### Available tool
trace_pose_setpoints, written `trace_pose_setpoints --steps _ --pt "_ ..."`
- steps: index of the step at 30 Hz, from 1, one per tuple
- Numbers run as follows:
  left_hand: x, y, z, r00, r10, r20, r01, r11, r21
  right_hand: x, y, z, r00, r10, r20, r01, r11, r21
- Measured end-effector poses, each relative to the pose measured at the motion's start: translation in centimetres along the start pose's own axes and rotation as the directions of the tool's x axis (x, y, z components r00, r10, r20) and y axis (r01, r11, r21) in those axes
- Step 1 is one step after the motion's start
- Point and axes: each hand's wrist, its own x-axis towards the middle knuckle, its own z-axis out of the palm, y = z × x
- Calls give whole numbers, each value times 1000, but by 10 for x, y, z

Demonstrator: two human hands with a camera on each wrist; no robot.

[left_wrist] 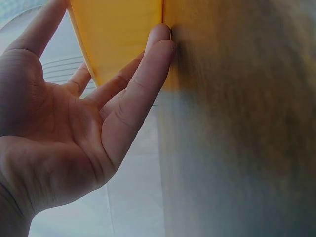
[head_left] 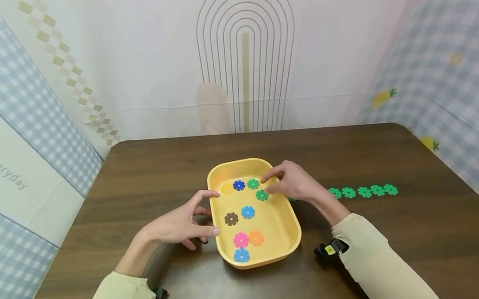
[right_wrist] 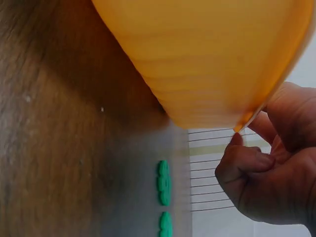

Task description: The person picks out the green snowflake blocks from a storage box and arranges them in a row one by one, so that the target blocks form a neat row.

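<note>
A yellow plastic tub (head_left: 279, 222) sits in the middle of the table. Inside lie notched plastic discs: yellow (head_left: 227, 188), dark blue (head_left: 239, 185), brown (head_left: 231, 219), pink (head_left: 241, 240), orange (head_left: 256, 238), two light blue (head_left: 248, 212), and two green (head_left: 253, 184). My left hand (head_left: 181, 222) is at the tub's left side, index finger and thumb tips over the rim, other fingers against the outer wall (left_wrist: 118, 39). My right hand (head_left: 292, 180) reaches over the right rim, thumb and index finger apart beside the green discs. In the right wrist view the tub wall (right_wrist: 197, 64) hides its fingertips.
Right of the tub, several green discs (head_left: 365, 192) lie in a row on the brown wooden table (head_left: 158, 162), partly behind the right forearm. Patterned cloth (head_left: 148, 57) hangs behind the table and along both sides. Black straps (head_left: 331, 249) circle the wrists.
</note>
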Motion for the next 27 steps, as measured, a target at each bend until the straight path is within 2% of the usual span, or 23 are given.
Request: trace_pose_setpoints --steps 7,13,20,27 --pt "0 -2 1 1000 -11 -5 11 1000 2 3 -7 5 998 38 48 -36 998 -52" --pt "0 0 2 1000 -2 1 2 1000 7 6 -13 7 995 78 57 -71 990 -125" --pt "1 1 1 1000 -6 2 6 1000 4 10 -21 7 993 90 70 -74 976 -203" --pt "2 0 1 1000 9 9 -9 1000 -12 13 -25 11 995 67 68 -44 954 -297"
